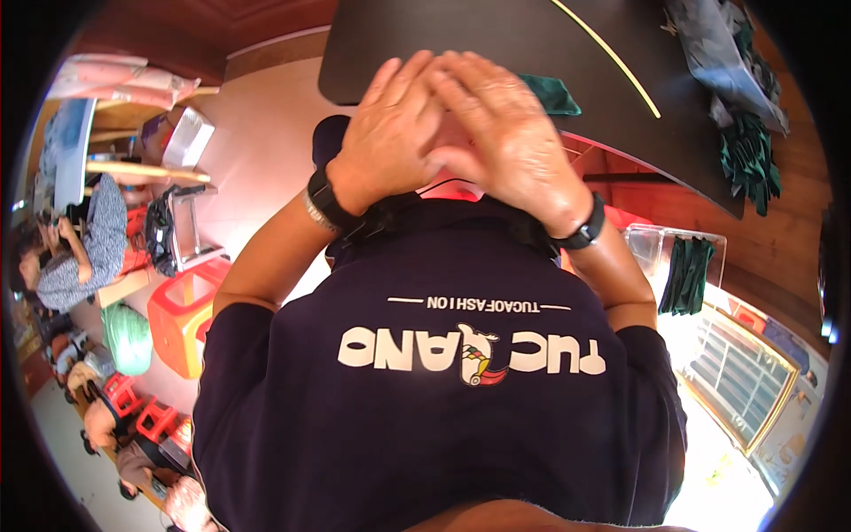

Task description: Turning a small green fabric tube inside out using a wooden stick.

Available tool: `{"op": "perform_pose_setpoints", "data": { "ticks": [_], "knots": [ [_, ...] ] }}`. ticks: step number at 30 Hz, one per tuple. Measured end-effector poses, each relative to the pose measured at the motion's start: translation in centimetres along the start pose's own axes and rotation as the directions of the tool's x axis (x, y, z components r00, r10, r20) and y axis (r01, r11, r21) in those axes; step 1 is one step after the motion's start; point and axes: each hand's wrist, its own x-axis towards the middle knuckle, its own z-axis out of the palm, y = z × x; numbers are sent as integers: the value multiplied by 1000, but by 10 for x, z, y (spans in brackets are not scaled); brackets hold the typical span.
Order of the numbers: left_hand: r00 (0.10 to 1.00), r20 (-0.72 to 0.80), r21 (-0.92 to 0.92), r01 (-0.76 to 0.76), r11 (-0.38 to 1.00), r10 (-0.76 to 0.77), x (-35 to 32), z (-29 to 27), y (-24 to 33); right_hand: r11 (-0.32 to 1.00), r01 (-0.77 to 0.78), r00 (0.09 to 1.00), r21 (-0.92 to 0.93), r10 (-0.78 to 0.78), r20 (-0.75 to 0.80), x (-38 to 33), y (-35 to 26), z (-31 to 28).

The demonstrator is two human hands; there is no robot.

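My left hand (387,133) and my right hand (519,133) are raised in front of my body, backs toward me. Their fingers are stretched out and meet at the tips, the right fingers partly overlapping the left. Both hands are open, and nothing shows in them; the palms are hidden. A dark band circles each wrist. Beyond the right hand, a dark green piece of cloth (550,95) lies at the near edge of a black table (461,27).
A thin yellow strip (612,62) lies across the table. Dark green cloth pieces (752,164) hang at the right, with more green cloth (687,275) over a clear bin (720,257). Leftward stand an orange-red stool (182,319) and a green bundle (127,339); several people sit farther off.
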Motion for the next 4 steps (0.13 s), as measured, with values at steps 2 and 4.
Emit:
{"op": "perform_pose_setpoints", "data": {
  "ticks": [2, 4],
  "knots": [
    [999, -27, 84, 27, 996, -25, -5, 2, -7, 999, -46, 999, -10, 46, 16, -2, -1, 12],
    [999, 27, 14, 41, 999, -41, -9, 4, -9, 996, -74, 997, -42, 75, 36, -8, 3, 19]
  ]
}}
